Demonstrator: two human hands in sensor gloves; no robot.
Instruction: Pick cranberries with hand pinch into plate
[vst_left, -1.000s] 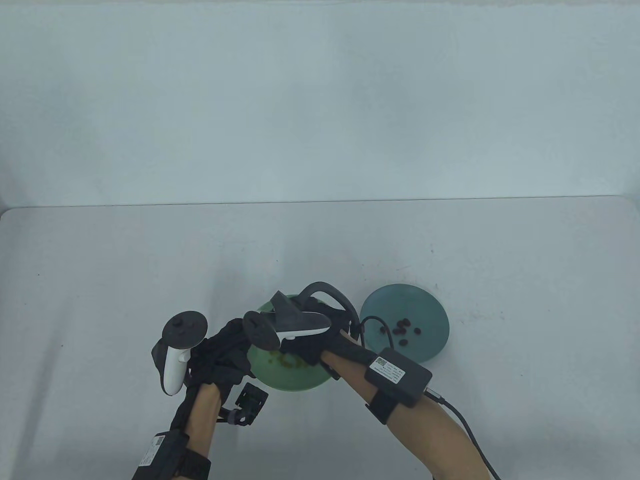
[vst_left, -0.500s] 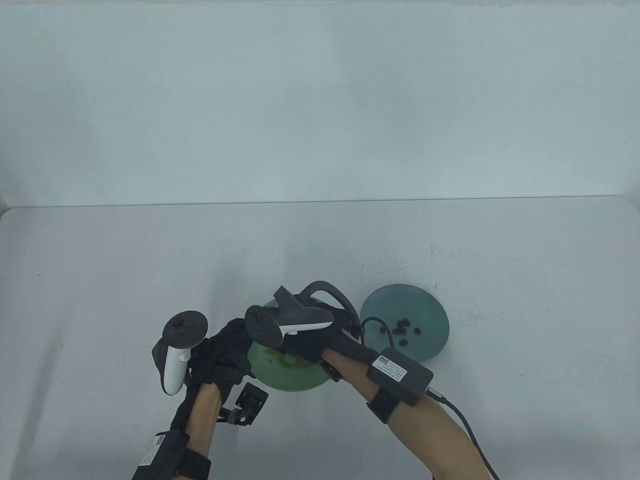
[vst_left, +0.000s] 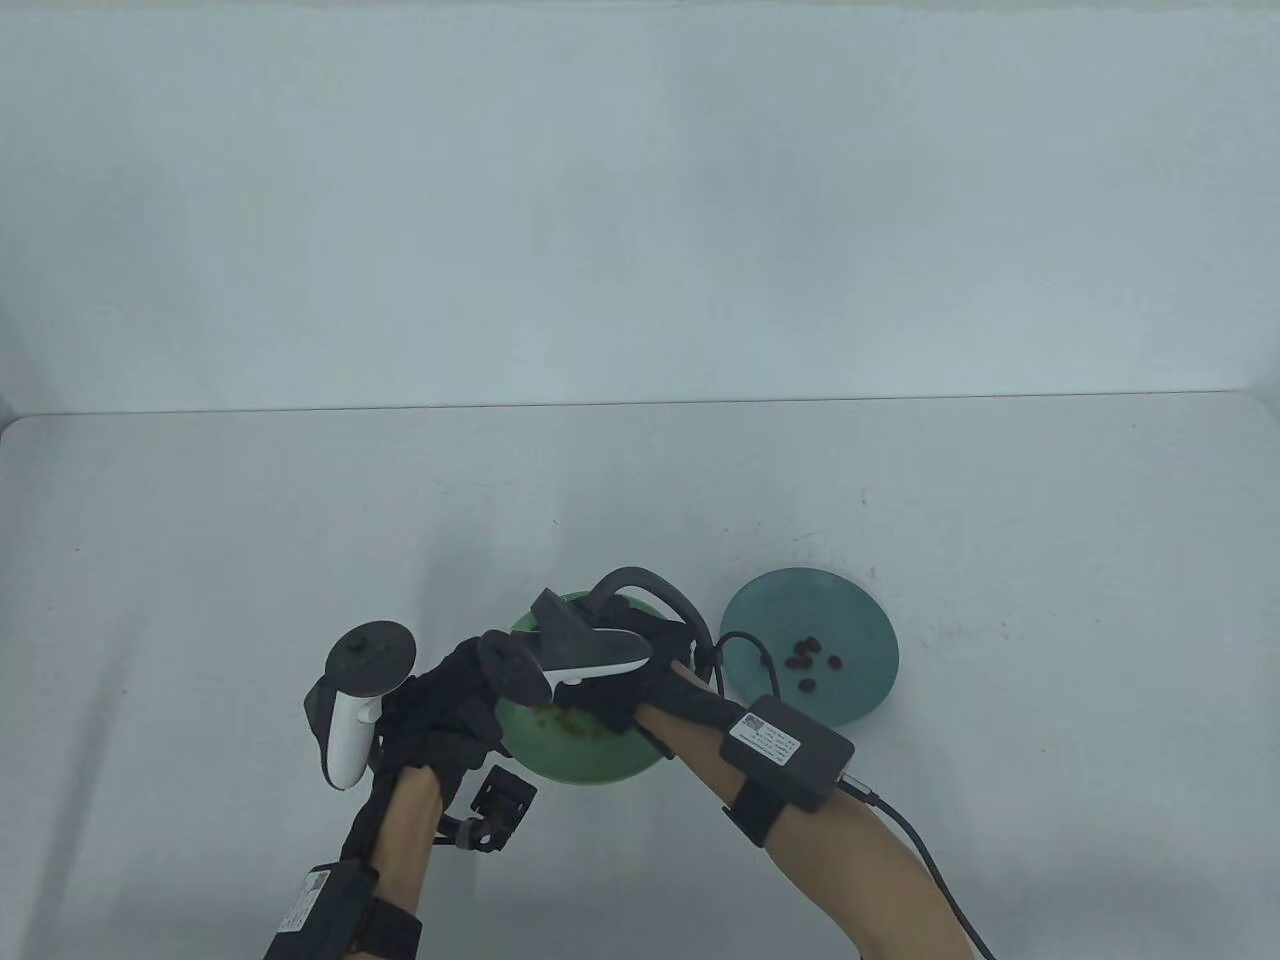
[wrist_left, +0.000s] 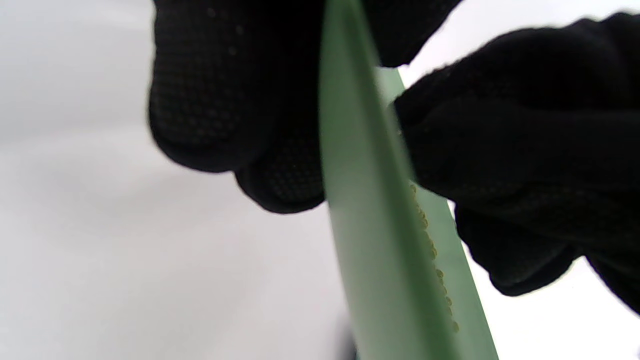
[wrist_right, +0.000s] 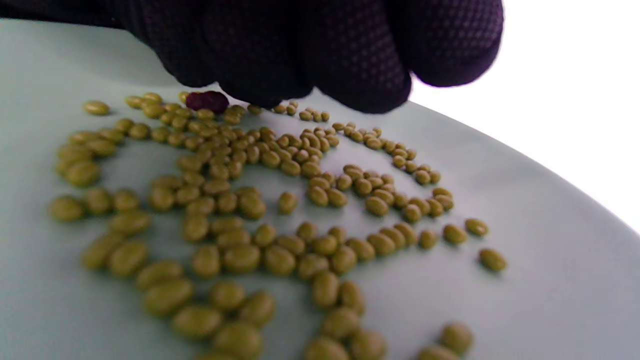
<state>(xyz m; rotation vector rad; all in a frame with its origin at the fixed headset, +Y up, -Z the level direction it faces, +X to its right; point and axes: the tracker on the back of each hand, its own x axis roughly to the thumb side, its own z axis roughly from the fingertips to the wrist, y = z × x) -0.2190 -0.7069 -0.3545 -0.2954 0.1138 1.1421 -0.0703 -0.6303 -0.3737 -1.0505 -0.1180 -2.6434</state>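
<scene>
A pale green plate (vst_left: 590, 765) holds many olive-green beans (vst_left: 565, 718) and lies left of a teal plate (vst_left: 800, 605) that carries several dark cranberries (vst_left: 810, 660). My left hand (vst_left: 490, 690) grips the green plate's left rim. In the left wrist view the hand (wrist_left: 360, 150) has fingers on one side of the rim (wrist_left: 370, 225) and the thumb on the other. My right hand (vst_left: 600, 700) reaches down into the green plate. In the right wrist view its fingertips (wrist_right: 300, 75) touch a dark red cranberry (wrist_right: 207, 101) lying among the beans (wrist_right: 280, 240). I cannot tell whether it is pinched.
The two plates sit close together near the table's front. A black cable (vst_left: 745, 640) from my right wrist lies over the teal plate's left edge. The table's far edge meets a pale wall (vst_left: 640, 200).
My right hand has moved a little left and lower into the green plate. The left hand and both plates have not moved.
</scene>
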